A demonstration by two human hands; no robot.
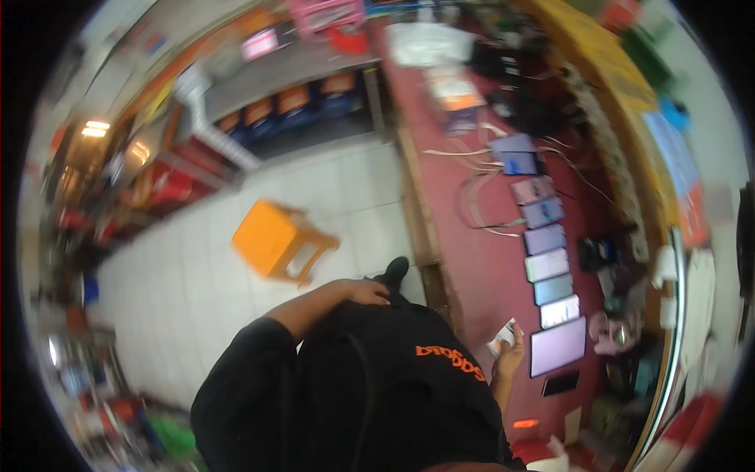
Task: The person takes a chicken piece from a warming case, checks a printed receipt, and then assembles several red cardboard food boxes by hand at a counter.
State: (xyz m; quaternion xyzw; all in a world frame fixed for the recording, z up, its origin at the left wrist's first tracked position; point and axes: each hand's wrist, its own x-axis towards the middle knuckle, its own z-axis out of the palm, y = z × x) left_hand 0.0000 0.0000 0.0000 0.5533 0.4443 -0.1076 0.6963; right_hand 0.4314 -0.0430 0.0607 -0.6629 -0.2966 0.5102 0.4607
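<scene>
My right hand is over the red table, closed on a small white card with darker print, held by one edge between the fingers. Just right of it lies a tablet with a pale lilac screen. A dark phone lies below the tablet. Beyond it, a row of phones, several with lit screens, runs away along the table. My left hand rests against the front of my black clothing; its fingers are blurred and partly lost against the dark cloth.
An orange plastic stool stands on the white tiled floor to the left. The red table runs along my right side, with white cables and a white plastic bag farther off. A grey counter stands across the far side.
</scene>
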